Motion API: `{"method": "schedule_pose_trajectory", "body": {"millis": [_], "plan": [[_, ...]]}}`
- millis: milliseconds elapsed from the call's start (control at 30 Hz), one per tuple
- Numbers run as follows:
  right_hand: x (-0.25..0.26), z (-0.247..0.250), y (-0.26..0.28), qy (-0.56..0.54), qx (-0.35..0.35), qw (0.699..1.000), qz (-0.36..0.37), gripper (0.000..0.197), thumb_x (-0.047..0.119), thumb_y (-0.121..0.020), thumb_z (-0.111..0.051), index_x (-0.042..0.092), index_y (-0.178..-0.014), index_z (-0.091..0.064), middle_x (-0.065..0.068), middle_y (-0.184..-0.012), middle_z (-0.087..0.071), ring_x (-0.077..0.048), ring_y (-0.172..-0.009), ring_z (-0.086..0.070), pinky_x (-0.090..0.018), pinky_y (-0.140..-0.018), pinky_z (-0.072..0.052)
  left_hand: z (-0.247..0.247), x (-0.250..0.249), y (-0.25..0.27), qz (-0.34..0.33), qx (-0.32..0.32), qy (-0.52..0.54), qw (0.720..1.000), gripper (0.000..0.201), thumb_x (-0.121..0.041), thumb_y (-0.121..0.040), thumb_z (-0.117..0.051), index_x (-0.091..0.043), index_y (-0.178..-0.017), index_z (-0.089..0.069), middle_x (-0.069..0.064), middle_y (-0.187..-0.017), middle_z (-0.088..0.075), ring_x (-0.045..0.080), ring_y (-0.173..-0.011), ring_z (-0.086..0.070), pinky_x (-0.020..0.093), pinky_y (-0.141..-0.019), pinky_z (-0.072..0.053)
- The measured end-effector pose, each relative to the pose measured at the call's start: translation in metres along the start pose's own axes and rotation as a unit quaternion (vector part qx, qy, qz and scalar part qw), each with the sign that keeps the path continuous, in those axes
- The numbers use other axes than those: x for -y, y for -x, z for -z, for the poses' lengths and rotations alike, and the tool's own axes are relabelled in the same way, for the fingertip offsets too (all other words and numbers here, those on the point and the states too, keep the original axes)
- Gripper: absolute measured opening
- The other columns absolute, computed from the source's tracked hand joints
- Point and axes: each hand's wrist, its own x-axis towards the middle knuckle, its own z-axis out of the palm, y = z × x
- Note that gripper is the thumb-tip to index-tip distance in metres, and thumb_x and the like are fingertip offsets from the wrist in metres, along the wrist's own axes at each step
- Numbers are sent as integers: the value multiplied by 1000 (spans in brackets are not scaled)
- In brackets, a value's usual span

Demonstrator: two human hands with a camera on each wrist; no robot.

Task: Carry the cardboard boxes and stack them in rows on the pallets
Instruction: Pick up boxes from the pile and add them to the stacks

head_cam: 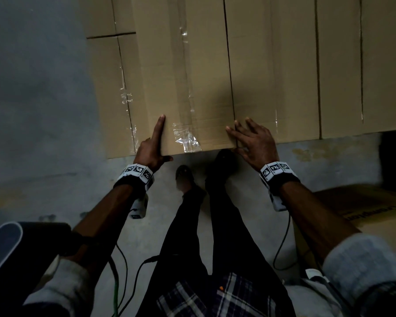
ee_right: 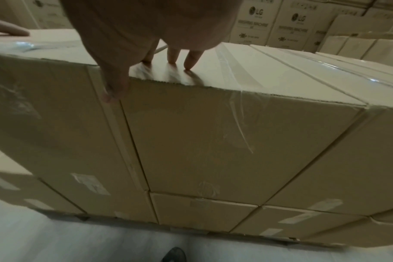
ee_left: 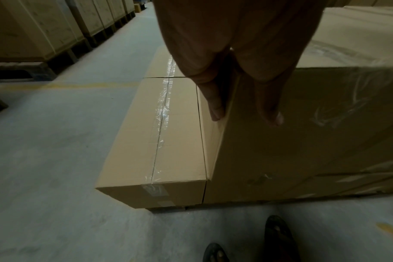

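Your left hand (head_cam: 151,149) lies edge-on against the left side of the long cardboard box (head_cam: 192,83), fingers straight along its upper corner with the thumb hooked under the near end; nothing is gripped, so the hand reads as a flat guide, probably pressing the box sideways toward its neighbours. Your right hand (head_cam: 253,140) is spread wide and flat on top, across the seam where this box meets the next box (head_cam: 272,72) in the row, with fingertips (ee_right: 188,62) resting on the glossy tape; that placement looks meant to hold the two tops level while the gap closes. The box itself sits in the upper layer of the stack, at the left end of a row of matching boxes, with its near end jutting a little past the others toward your feet. A lower box (ee_left: 159,141) beside it sits a step down on the left. The box is plain brown cardboard, long and narrow, sealed with wrinkled clear tape (head_cam: 185,138) along its centre seam and over the near end. The pallet (ee_right: 191,228) shows only as a dark strip below the stack.
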Motion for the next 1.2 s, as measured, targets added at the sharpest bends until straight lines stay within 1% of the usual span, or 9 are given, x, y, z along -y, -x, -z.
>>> {"method": "schedule_pose_trajectory", "body": {"millis": [467,600,667,767,800,867,933,1033,1200], "plan": [[2,3,1,-19,-6,1000,19,80,21,-73,-89,27,-147,-56,-8,-149,-56,-33,-140,-50,-47,-98,-48,0,1,0,0,8,-28,1000,145,-19,-67,-96,-49,-158,13,28,-115,-69,46,-98,-68,46,-84,-53],[3,8,0,-31,26,999,3,79,25,-78,-86,29,-149,-53,-6,-154,-51,-31,-144,-45,-48,-103,-46,8,1,-2,9,55,-48,997,149,-33,-66,-97,-52,-154,22,28,-105,-69,44,-91,-68,45,-81,-53],[2,15,-4,-38,54,998,-1,78,41,-79,-84,31,-149,-52,-4,-157,-48,-29,-146,-42,-49,-105,-47,19,-2,-3,16,95,-60,994,148,-43,-64,-96,-56,-152,21,29,-111,-67,44,-98,-67,48,-87,-55],[2,38,-10,-59,119,991,-7,84,69,-78,-73,32,-150,-50,0,-161,-41,-26,-149,-37,-48,-111,-44,46,-24,7,30,91,-154,983,130,-65,-59,-89,-57,-156,-3,22,-156,-35,42,-144,-35,61,-107,-43],[3,46,-13,-62,146,987,-9,88,74,-77,-70,31,-151,-49,1,-162,-40,-25,-148,-37,-46,-113,-42,52,-31,12,23,77,-193,978,121,-70,-60,-86,-53,-157,-15,16,-166,-18,39,-153,-19,63,-111,-38],[5,70,-17,-62,191,980,-14,101,87,-71,-61,30,-153,-45,1,-159,-44,-26,-143,-42,-43,-114,-40,65,-53,28,-1,51,-212,976,108,-74,-64,-80,-46,-156,-30,10,-170,-3,35,-156,-7,63,-115,-34],[8,95,-21,-65,202,977,-12,110,93,-64,-52,31,-154,-41,2,-157,-47,-25,-141,-45,-42,-114,-40,74,-73,43,-17,26,-186,982,101,-72,-69,-78,-42,-155,-35,10,-171,-5,33,-156,-10,58,-118,-32],[21,131,-30,-86,164,983,2,97,82,-75,-64,33,-155,-40,3,-157,-47,-23,-141,-46,-41,-115,-39,81,-94,59,-30,-13,-114,993,94,-69,-72,-78,-38,-153,-42,8,-170,-14,31,-155,-19,46,-121,-29],[77,185,-49,-141,82,986,41,90,78,-78,-67,35,-154,-42,7,-156,-48,-18,-140,-47,-35,-113,-38,100,-109,79,-59,-40,-15,997,82,-68,-76,-77,-38,-147,-50,8,-165,-29,29,-149,-33,42,-120,-34]]}}
